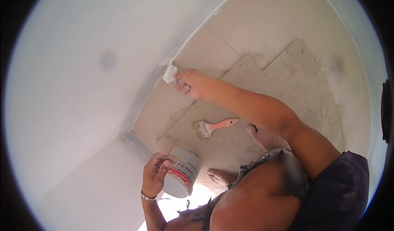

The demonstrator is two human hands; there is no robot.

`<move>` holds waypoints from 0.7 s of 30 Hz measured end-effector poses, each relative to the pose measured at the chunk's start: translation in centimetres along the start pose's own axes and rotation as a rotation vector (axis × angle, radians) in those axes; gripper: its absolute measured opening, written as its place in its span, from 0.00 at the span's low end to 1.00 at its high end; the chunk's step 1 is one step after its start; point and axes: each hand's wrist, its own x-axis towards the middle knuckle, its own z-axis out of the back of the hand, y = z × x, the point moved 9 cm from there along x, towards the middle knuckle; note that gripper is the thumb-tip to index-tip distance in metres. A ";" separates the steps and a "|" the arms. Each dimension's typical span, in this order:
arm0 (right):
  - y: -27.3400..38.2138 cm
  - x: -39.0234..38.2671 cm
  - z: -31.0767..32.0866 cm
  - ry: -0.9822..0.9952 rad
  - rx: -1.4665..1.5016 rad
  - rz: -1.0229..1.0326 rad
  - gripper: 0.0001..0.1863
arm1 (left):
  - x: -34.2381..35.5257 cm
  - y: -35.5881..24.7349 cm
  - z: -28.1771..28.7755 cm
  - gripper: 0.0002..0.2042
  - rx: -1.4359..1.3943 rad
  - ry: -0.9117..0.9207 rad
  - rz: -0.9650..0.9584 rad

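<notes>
My right hand [191, 83] is closed on a small flat white piece [170, 73], its kind unclear. The piece meets the foot of the pale wall [94, 62], where a grey band [141, 92] runs along the floor edge. My left hand [155, 174] is beside a grey plastic bucket [189, 169] with a red label. Its thumb and fingers are apart and curved; whether the fingertips touch the bucket cannot be seen. Between the bucket and my right arm lies a wide paintbrush [213, 126] with a pinkish-red handle and caked bristles.
The floor [230, 25] has large beige tiles, with a dusty, greyer stepped area [295, 87] in the middle. My bare feet [269, 140] rest close to the brush. A second wall [88, 177] meets the first at a corner near the bucket. Another pale wall [361, 46] rises at right.
</notes>
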 end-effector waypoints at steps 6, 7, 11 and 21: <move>9.2 -6.8 3.2 -0.156 0.039 0.417 0.08 | -0.4 -0.4 0.7 0.17 0.048 -0.034 0.005; 9.9 -7.8 3.4 -0.148 0.033 0.480 0.10 | -0.5 -0.3 0.9 0.17 0.044 -0.042 -0.007; 10.1 -9.8 2.8 -0.139 -0.027 0.718 0.17 | -1.0 0.2 1.4 0.17 0.016 -0.060 -0.004; -0.2 -4.6 1.1 -0.150 -1.125 0.581 0.22 | -1.7 2.2 0.4 0.18 -0.049 -0.004 0.034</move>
